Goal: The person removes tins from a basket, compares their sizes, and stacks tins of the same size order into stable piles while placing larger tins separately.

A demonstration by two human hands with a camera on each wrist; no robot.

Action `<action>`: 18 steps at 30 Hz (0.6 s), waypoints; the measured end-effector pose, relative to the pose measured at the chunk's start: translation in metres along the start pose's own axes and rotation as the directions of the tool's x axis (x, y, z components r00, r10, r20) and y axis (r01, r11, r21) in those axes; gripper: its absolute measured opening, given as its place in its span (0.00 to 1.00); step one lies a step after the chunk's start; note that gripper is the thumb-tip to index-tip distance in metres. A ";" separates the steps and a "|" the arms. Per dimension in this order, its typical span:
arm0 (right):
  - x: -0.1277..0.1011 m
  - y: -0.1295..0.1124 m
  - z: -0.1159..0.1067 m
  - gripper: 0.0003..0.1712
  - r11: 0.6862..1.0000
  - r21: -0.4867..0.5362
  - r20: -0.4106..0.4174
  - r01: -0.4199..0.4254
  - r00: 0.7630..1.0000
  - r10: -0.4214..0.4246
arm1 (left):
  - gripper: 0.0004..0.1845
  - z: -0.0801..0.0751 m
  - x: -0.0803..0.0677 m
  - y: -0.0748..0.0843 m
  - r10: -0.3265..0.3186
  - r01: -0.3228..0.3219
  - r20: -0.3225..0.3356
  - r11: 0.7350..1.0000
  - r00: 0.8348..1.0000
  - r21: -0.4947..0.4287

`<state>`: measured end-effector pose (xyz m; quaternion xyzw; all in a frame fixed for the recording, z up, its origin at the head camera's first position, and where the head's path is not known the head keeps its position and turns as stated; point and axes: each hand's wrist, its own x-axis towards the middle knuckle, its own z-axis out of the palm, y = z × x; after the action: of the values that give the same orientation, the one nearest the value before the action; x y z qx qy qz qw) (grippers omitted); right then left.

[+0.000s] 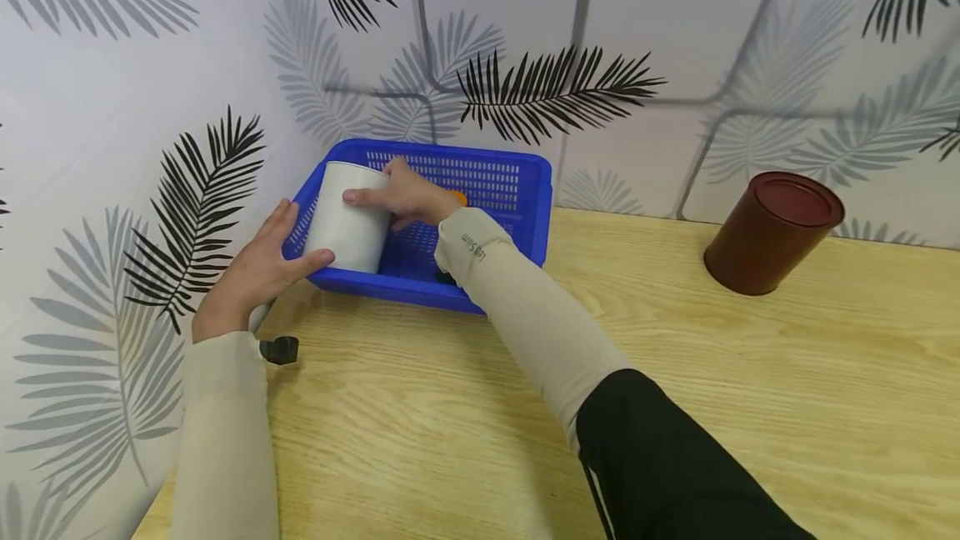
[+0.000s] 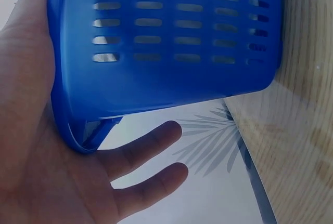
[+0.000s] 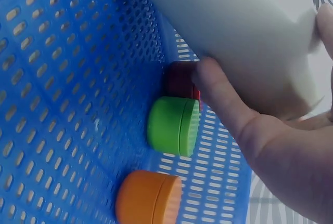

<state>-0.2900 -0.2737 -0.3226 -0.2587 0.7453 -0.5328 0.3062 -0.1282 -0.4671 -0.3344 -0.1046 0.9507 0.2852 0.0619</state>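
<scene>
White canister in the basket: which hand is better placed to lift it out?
Right, probably. The right hand grips the white canister inside the blue basket; the left hand mostly cups the basket's outer corner.

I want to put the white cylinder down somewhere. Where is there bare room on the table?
Bare wood lies between the blue plastic basket and the brown cylindrical can, and along the near table. The basket is crowded: white cylinder, both hands, green cap, orange cap.
</scene>
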 end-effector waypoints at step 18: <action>-0.035 -0.024 -0.021 0.37 0.948 -0.226 -0.070 0.224 0.967 -0.245 | 0.61 0.001 0.000 -0.001 0.036 -0.036 0.003 0.999 0.999 0.014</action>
<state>-0.2799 -0.2429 -0.2879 -0.3511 0.7768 -0.4929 0.1741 -0.1282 -0.4680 -0.3358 -0.0864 0.9544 0.2795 0.0587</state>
